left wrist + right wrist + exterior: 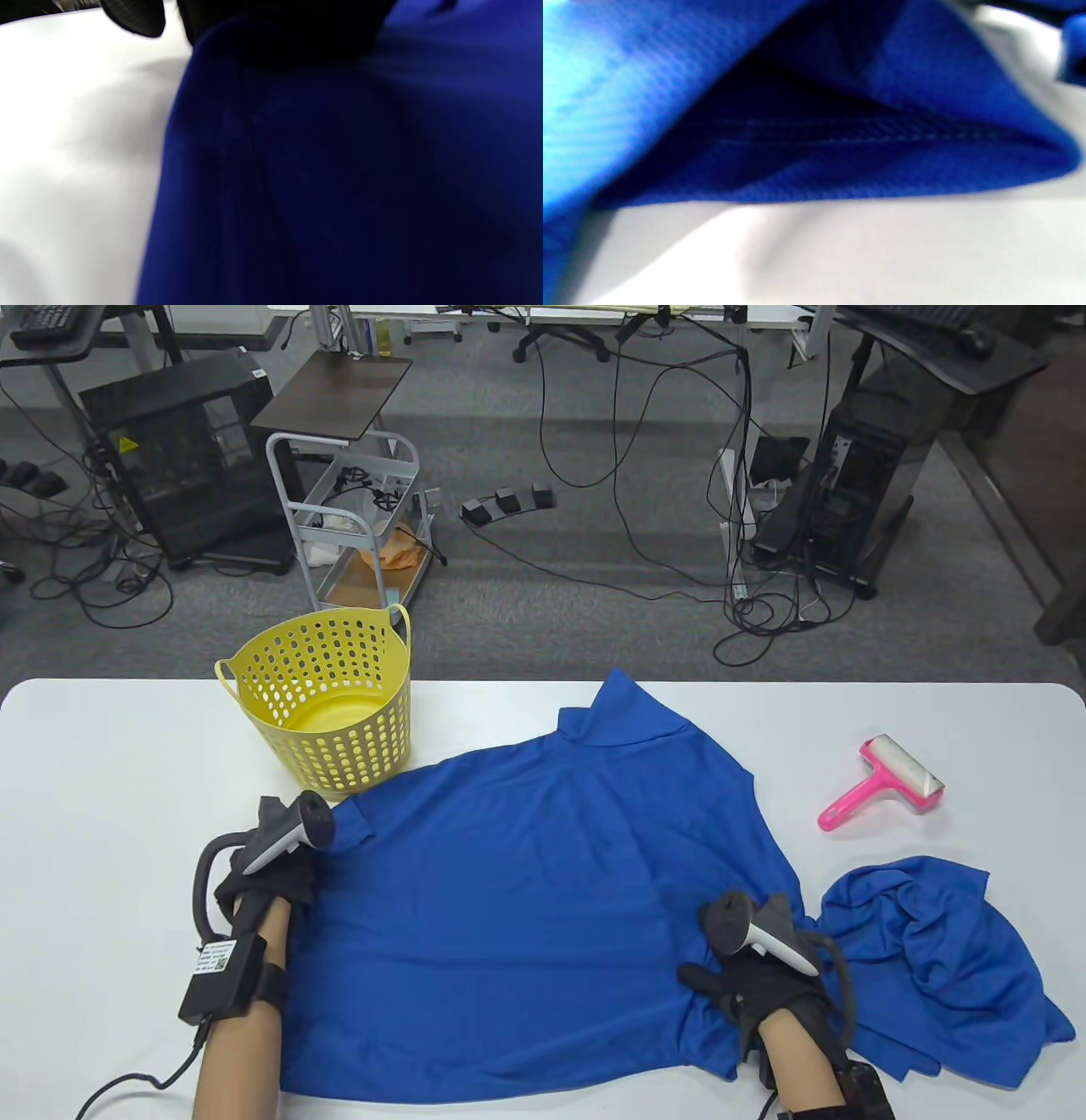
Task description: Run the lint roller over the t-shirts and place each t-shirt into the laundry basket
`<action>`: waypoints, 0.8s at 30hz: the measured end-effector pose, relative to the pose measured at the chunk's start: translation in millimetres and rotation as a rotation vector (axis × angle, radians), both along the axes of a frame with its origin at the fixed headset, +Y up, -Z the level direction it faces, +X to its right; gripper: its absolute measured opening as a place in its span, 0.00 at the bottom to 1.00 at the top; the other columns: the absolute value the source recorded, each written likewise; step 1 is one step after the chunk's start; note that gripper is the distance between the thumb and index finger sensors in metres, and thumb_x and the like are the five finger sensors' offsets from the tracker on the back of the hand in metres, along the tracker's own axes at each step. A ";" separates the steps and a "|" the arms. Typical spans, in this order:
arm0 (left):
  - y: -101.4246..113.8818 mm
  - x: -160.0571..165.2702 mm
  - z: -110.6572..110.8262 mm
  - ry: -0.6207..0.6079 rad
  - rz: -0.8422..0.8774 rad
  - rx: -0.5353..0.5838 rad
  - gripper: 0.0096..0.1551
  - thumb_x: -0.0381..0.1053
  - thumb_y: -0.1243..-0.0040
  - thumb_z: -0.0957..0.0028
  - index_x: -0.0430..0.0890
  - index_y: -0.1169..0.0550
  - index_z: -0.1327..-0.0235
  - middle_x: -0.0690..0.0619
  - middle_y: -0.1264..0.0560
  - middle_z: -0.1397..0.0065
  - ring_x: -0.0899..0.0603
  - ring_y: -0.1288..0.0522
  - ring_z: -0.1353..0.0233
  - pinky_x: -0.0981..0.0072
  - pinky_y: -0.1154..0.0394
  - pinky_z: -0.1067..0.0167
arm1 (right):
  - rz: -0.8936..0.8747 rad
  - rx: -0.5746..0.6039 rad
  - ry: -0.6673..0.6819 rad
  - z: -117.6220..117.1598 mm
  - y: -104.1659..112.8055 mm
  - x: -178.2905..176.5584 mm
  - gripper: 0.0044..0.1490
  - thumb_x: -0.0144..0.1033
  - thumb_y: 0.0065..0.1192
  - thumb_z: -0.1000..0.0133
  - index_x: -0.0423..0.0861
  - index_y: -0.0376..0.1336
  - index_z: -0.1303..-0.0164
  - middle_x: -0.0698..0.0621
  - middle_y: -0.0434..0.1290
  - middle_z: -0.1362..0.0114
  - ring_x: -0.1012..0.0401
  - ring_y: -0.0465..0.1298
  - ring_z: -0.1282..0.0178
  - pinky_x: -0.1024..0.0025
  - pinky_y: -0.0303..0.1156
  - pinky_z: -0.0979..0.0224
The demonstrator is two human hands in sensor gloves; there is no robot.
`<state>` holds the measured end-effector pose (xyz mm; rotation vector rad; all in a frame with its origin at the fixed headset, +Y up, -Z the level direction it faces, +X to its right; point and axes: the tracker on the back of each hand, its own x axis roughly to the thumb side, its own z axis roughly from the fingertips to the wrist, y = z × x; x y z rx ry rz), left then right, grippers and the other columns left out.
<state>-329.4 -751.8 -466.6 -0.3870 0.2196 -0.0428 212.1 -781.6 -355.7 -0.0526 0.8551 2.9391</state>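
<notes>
**Blue shirt spread flat between two gloved hands**

The white rectangular table carries everything. Across its middle lies the large royal-blue knit t-shirt, spread nearly flat, stretching from the left hand to the right hand and away from both toward the far edge.

Just to the right of the right hand sits a second blue t-shirt, crumpled in a heap, touching the spread one.

Beyond the left hand, just past its fingertips, stands the yellow perforated plastic laundry basket, upright, with the spread shirt's edge against its base.

Far ahead and to the right of the right hand lies the pink-handled lint roller with a white sticky drum, apart from both shirts.

The left hand, in a black glove, rests at the spread shirt's left edge near a sleeve; whether its fingers pinch the cloth cannot be told. The right hand grips a bunched fold near the shirt's right hem; the right wrist view shows that fold lifted off the table.
</notes>
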 end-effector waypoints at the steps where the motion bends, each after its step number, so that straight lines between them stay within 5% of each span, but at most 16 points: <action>1: 1.9 -3.6 -0.9 0.015 -0.013 0.013 0.32 0.56 0.43 0.46 0.59 0.37 0.27 0.56 0.32 0.27 0.43 0.29 0.28 0.44 0.36 0.25 | -0.004 -0.002 -0.001 -0.1 0.1 0.3 0.51 0.70 0.39 0.47 0.62 0.27 0.23 0.50 0.21 0.15 0.39 0.27 0.19 0.31 0.35 0.24; 4: 6.5 -19.7 -3.4 0.015 -0.005 0.057 0.21 0.57 0.44 0.47 0.61 0.25 0.40 0.58 0.22 0.39 0.48 0.18 0.41 0.50 0.26 0.31 | -0.007 -0.009 -0.005 -0.7 0.7 0.6 0.51 0.70 0.40 0.47 0.62 0.27 0.23 0.50 0.21 0.15 0.39 0.28 0.19 0.31 0.35 0.24; 12: 1.0 -80.5 6.7 0.421 0.475 0.169 0.25 0.56 0.45 0.46 0.42 0.19 0.47 0.51 0.15 0.52 0.48 0.13 0.55 0.51 0.21 0.42 | -0.019 -0.010 -0.008 -1.1 -0.1 1.3 0.51 0.70 0.40 0.47 0.62 0.27 0.23 0.50 0.21 0.16 0.39 0.27 0.19 0.31 0.35 0.24; 14: 0.0 -88.4 10.4 0.505 0.510 0.103 0.25 0.57 0.44 0.45 0.41 0.18 0.48 0.52 0.14 0.53 0.49 0.12 0.57 0.53 0.20 0.44 | -0.024 -0.011 -0.010 -1.1 -0.3 1.4 0.51 0.70 0.40 0.47 0.62 0.27 0.23 0.50 0.21 0.16 0.39 0.27 0.19 0.31 0.34 0.24; 17: 2.2 -89.5 15.1 0.633 0.479 0.169 0.27 0.55 0.41 0.45 0.39 0.19 0.43 0.50 0.14 0.52 0.46 0.12 0.57 0.51 0.20 0.44 | -0.024 -0.013 -0.009 -1.1 -0.4 1.5 0.51 0.70 0.40 0.47 0.62 0.26 0.23 0.50 0.20 0.16 0.39 0.26 0.19 0.31 0.34 0.24; 20: 11.4 -81.4 17.6 0.503 0.404 0.173 0.36 0.55 0.39 0.46 0.48 0.36 0.26 0.49 0.25 0.33 0.45 0.18 0.42 0.49 0.25 0.35 | -0.027 -0.013 -0.010 -1.1 -0.5 1.7 0.51 0.70 0.40 0.47 0.61 0.26 0.23 0.50 0.20 0.16 0.39 0.26 0.19 0.31 0.34 0.24; 24: 37.7 -50.1 33.3 0.165 0.373 0.155 0.30 0.53 0.36 0.47 0.57 0.29 0.31 0.52 0.27 0.32 0.53 0.16 0.48 0.57 0.22 0.40 | -0.026 -0.018 -0.010 -1.5 -0.3 1.8 0.51 0.70 0.40 0.47 0.62 0.26 0.23 0.50 0.20 0.16 0.39 0.26 0.19 0.31 0.34 0.24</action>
